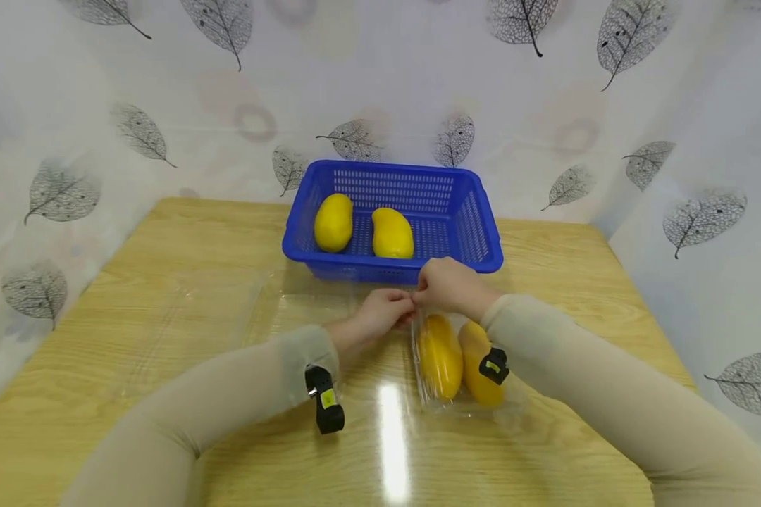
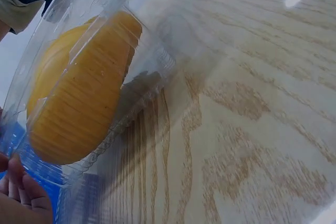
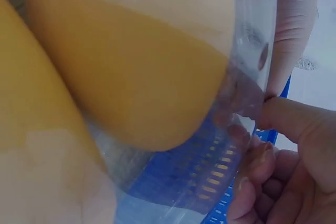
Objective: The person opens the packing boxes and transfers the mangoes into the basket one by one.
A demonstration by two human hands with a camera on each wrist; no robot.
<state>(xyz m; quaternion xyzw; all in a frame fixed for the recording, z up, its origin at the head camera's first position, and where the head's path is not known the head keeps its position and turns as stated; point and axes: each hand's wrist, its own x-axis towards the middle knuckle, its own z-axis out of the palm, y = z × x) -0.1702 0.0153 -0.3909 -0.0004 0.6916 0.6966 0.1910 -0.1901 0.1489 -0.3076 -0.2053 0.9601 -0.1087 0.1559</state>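
Note:
A clear plastic clamshell box (image 1: 422, 380) holds two yellow mangoes (image 1: 440, 355) side by side on the table. My left hand (image 1: 380, 312) pinches the box's far left corner between thumb and fingers. Right beside it, my right hand (image 1: 452, 285) grips the same corner from above, its fingers curled. In the left wrist view, the lid (image 2: 73, 61) stands over the mangoes, and fingertips press at its rim. Close up in the right wrist view, a mango (image 3: 142, 77) lies behind the clear wall. Whether the lid's edge is fully closed cannot be told.
Behind the hands stands a blue plastic basket (image 1: 393, 265) with two more mangoes (image 1: 333, 224) inside. Faint clear plastic packaging (image 1: 196, 310) lies on the left part of the wooden table (image 1: 279, 465). A leaf-patterned curtain (image 1: 380, 84) hangs behind the table.

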